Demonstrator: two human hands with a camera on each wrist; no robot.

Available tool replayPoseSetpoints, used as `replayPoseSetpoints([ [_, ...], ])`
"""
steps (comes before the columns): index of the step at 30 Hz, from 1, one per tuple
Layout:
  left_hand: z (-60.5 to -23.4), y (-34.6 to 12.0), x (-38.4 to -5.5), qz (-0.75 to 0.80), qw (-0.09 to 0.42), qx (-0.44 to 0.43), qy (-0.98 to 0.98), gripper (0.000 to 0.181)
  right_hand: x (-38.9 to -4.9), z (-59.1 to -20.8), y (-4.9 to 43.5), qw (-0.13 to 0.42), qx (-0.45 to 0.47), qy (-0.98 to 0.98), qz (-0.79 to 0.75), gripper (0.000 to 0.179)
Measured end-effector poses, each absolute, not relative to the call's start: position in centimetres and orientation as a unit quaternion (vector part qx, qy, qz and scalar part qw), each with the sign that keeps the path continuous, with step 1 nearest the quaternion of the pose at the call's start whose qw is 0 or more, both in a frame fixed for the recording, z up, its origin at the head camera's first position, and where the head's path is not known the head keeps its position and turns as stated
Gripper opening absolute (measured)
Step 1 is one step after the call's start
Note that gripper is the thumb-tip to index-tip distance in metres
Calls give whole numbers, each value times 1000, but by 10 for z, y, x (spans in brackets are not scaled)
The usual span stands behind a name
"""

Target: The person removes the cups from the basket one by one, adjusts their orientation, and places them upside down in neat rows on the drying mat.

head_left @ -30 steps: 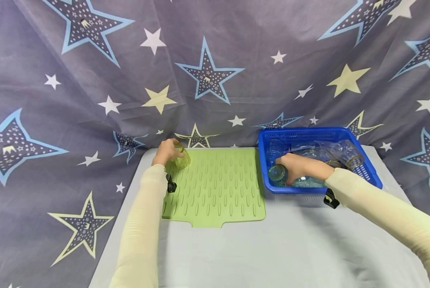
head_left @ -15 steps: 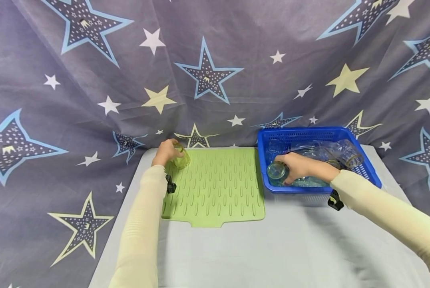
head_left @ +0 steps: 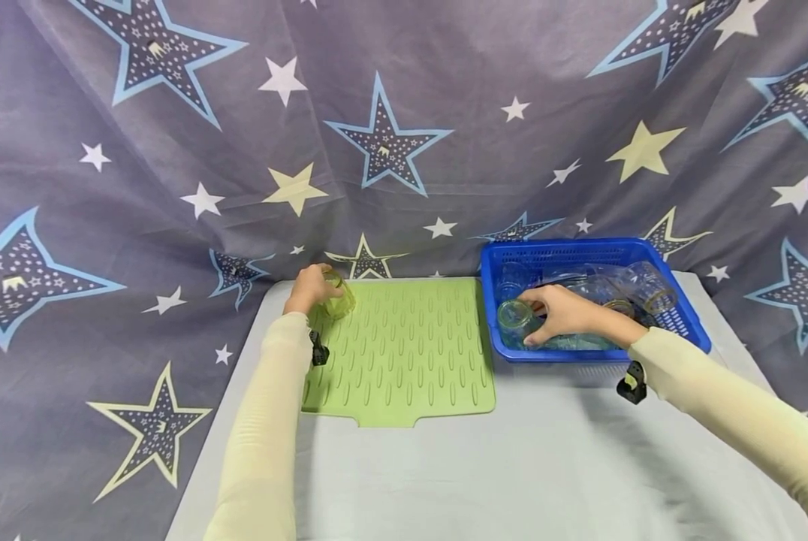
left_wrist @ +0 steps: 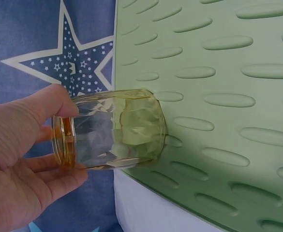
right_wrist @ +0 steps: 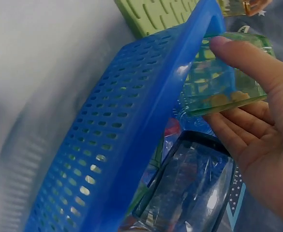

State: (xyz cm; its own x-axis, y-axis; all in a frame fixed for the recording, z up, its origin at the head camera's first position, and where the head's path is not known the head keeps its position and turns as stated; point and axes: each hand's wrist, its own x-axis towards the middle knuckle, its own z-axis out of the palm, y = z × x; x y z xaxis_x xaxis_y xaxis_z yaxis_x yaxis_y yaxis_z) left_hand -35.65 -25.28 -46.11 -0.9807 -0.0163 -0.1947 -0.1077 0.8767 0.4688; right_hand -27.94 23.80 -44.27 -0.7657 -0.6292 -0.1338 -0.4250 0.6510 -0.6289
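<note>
At the far left corner of the green ribbed mat (head_left: 404,353), my left hand (head_left: 308,289) grips a clear yellow glass (left_wrist: 117,130). Thumb and fingers hold it by the end with the thick amber ring, and its other end meets the mat. My right hand (head_left: 562,312) is over the left part of the blue basket (head_left: 600,357). Between its thumb and fingers is a pale green glass (right_wrist: 218,77), close to the basket wall. Below that glass, a dark-tinted clear glass (right_wrist: 189,183) lies in the basket.
Several more clear glasses lie in the basket, among them one with an amber rim (head_left: 650,289) on the right. Mat and basket sit side by side on a white-covered table (head_left: 444,481). A star-patterned cloth (head_left: 390,45) hangs behind.
The right hand and the green glass have shifted slightly up and left in the head view, with the thumb more visible on the glass. The left hand stays on the yellow glass.
</note>
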Motion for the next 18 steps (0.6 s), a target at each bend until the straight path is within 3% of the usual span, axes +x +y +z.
replayPoseSetpoints([
  [18,-464,-252,-354,245,89,-40,965,73,-269,-445,238,162,-248,884,-360,81],
])
